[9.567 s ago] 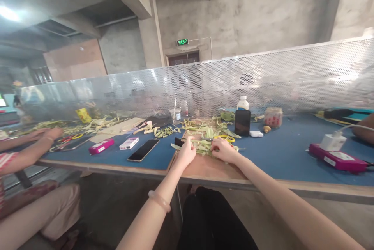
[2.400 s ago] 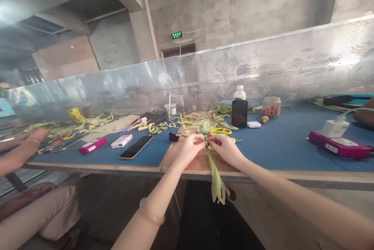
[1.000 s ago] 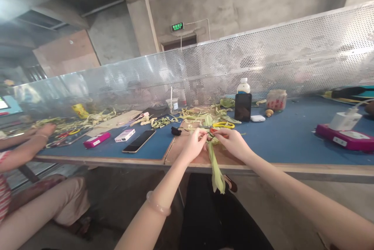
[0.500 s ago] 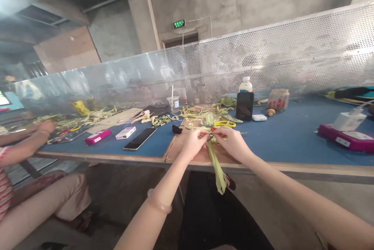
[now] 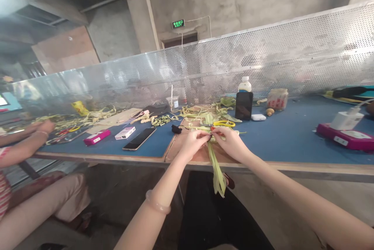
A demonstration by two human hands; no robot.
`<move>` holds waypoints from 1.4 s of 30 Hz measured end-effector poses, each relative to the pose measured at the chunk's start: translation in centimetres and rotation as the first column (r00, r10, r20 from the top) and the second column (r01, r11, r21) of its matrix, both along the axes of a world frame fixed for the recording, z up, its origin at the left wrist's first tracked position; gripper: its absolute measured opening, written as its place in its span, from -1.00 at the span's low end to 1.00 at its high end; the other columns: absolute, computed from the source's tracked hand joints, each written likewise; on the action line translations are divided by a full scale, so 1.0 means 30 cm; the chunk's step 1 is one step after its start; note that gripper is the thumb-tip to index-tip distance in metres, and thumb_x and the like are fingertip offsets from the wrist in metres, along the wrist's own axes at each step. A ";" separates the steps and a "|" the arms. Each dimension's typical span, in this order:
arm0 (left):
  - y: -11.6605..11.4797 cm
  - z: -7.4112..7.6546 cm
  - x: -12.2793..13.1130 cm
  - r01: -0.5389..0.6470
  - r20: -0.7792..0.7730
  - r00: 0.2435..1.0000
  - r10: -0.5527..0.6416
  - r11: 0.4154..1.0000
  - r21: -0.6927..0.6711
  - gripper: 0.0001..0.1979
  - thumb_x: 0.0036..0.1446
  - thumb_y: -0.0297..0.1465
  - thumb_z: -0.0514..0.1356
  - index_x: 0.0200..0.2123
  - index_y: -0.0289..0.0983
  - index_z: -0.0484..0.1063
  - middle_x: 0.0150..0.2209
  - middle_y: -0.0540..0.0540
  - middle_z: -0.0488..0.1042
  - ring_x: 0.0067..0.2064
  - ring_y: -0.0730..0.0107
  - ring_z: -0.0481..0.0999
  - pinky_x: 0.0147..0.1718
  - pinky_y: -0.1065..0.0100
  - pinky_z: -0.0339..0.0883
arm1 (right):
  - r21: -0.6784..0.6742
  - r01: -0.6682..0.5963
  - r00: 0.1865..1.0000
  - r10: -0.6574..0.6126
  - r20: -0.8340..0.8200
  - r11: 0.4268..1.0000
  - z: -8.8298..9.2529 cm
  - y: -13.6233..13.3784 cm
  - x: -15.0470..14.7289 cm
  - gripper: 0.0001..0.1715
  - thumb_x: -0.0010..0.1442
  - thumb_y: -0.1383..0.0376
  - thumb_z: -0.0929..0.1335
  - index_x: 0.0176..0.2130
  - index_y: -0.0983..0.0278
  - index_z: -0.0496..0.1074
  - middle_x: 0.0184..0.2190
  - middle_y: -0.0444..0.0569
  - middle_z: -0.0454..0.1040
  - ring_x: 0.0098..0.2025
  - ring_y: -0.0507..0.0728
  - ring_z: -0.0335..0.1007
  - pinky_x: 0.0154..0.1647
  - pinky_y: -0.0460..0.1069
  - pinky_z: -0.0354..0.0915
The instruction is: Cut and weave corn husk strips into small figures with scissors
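Over the brown board [image 5: 173, 149] at the table's front edge, my left hand [image 5: 194, 142] and my right hand [image 5: 229, 142] meet with thumbs and fingertips pinched together. Between them is the upper end of a bundle of pale green corn husk strips [image 5: 216, 172], whose loose ends hang down past the edge. Something small and dark shows at the fingertips, too small to make out. Just beyond my right hand lie scissors with yellow handles [image 5: 226, 124]. A small black bundle [image 5: 176, 129] rests on the board's left side, and more husk strips [image 5: 207, 115] are heaped behind.
Left of me lie a phone [image 5: 139, 139], a small white box [image 5: 125, 133] and a magenta box [image 5: 97, 137]. A propped black phone [image 5: 244, 105], a white earbud case [image 5: 258, 117] and a magenta power strip [image 5: 344, 137] are to the right. A co-worker's hands [image 5: 43, 128] are far left.
My fingertips have drawn closer together at the top of the husk bundle. The hanging ends have swung slightly to the left and down. The view has shifted very little.
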State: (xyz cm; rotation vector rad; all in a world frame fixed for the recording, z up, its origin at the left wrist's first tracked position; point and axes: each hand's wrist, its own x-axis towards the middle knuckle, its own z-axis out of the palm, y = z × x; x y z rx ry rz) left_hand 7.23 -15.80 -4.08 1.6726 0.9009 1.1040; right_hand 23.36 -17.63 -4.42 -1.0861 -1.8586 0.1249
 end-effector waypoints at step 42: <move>-0.003 0.000 -0.003 -0.025 -0.072 0.997 0.024 1.000 -0.001 -0.81 -0.05 -0.32 0.20 -0.38 -0.33 0.43 -0.49 -0.04 0.40 -0.53 0.53 0.31 -0.59 0.48 0.16 | -0.068 -0.007 0.999 0.011 0.046 0.998 -0.008 0.001 -0.001 -0.83 0.13 0.34 0.25 -0.32 0.27 0.42 -0.36 -0.04 0.49 -0.25 0.12 0.38 -0.19 0.00 0.23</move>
